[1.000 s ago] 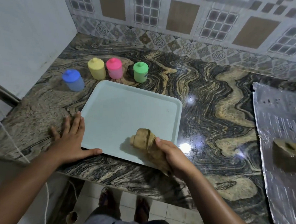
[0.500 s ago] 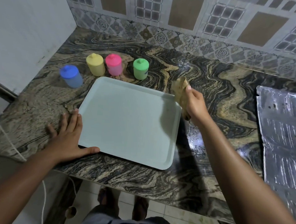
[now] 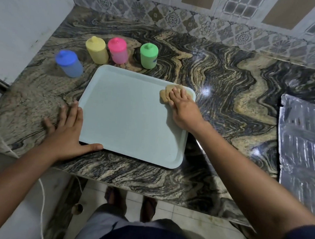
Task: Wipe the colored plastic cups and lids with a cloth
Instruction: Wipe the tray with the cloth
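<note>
Several lidded plastic cups stand upright behind a pale blue tray [image 3: 130,121]: a blue cup [image 3: 68,63] at the left, then a yellow cup [image 3: 97,49], a pink cup [image 3: 118,50] and a green cup [image 3: 148,55]. My right hand [image 3: 183,108] presses flat on a tan cloth [image 3: 166,96] at the tray's far right corner. My left hand [image 3: 67,130] lies flat on the counter against the tray's near left corner, thumb along its front edge. Neither hand touches a cup.
The marbled stone counter [image 3: 228,90] meets a white wall on the left and a tiled wall behind. A crinkled foil sheet [image 3: 304,146] covers the counter at the right. The counter's front edge runs just below the tray; my feet show on the floor beneath.
My right hand carried the cloth from the tray's near right part up past its far right corner, then set it down flat on that corner. The left hand stayed put.
</note>
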